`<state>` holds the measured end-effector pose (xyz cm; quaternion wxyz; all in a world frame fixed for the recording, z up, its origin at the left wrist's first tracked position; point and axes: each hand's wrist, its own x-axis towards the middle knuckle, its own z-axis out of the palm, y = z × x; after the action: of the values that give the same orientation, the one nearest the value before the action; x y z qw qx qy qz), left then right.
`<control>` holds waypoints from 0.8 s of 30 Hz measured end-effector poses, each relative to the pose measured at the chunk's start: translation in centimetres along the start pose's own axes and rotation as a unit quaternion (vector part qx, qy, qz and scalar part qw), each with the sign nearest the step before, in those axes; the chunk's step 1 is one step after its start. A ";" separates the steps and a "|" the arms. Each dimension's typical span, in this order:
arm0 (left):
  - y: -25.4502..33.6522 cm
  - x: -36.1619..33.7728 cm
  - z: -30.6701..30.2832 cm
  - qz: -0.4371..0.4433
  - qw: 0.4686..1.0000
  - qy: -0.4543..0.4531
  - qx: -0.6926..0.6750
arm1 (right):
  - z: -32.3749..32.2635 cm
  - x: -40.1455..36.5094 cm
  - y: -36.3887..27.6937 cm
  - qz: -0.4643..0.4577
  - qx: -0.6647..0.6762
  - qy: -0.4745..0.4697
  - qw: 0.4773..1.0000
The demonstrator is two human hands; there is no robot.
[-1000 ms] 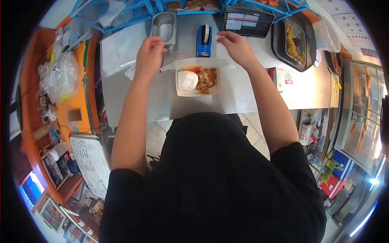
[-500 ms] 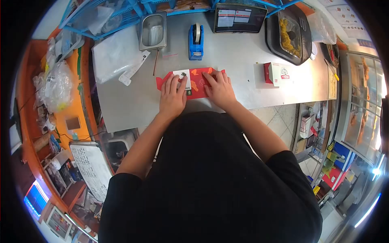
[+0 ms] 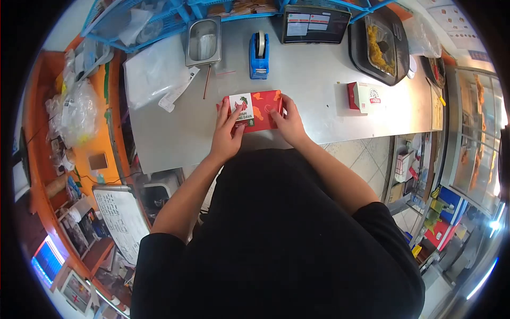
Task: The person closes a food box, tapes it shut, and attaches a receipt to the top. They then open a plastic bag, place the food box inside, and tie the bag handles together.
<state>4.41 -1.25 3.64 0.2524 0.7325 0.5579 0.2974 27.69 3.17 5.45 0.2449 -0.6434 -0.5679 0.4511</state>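
Observation:
A red printed cardboard food box (image 3: pixel 261 109) with a white label panel lies near the front edge of the metal table. My left hand (image 3: pixel 227 132) grips its left end, with fingers over the label and thumb along the near edge. Around the right end my right hand (image 3: pixel 290 123) is closed, its thumb on the top face and its fingers at the far corner. The box's underside is hidden.
A blue tape dispenser (image 3: pixel 259 56) stands behind the box. Further back are a steel container (image 3: pixel 203 42) and a tablet (image 3: pixel 314 25). Clear plastic bags (image 3: pixel 154 72) lie left, with a receipt (image 3: pixel 179 89). A second folded box (image 3: pixel 364 98) sits right, below a black tray (image 3: pixel 378 48).
The red box's side flaps, spread out earlier, are now folded down at the ends. Both hands have moved from pressing on top to gripping the box's two ends.

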 end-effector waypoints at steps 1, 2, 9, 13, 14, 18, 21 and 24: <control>0.1 -0.4 0.2 -0.029 0.995 0.015 -0.091 | 0.4 0.3 0.1 0.039 0.106 0.007 0.994; 0.2 -0.8 0.3 -0.058 0.981 0.030 -0.182 | 0.6 0.4 0.3 0.079 0.209 0.015 0.975; 1.6 -1.7 0.6 -0.246 0.943 0.127 -0.188 | 0.7 0.2 0.6 0.093 -0.010 -0.036 0.995; -0.3 -0.8 0.9 -0.251 0.944 0.081 -0.200 | 0.6 -0.5 0.5 0.076 0.039 -0.023 0.996; -0.9 -0.6 0.9 -0.234 0.960 0.041 -0.150 | 0.6 -0.4 0.9 0.053 0.031 -0.032 0.998; -0.9 0.4 1.1 -0.232 0.965 0.051 -0.115 | 0.4 0.5 1.3 -0.040 -0.123 -0.010 0.992; 0.0 0.8 0.4 -0.266 0.958 0.026 -0.102 | -0.6 0.7 -2.3 0.093 -0.014 -0.093 0.991; -1.1 0.4 1.8 -0.264 0.946 0.061 -0.181 | 0.0 1.6 1.4 0.023 -0.099 -0.074 0.992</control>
<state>5.00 -0.64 1.67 0.4153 0.4816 0.6823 0.3606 28.33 4.35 3.79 0.1267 -0.6419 -0.6119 0.4445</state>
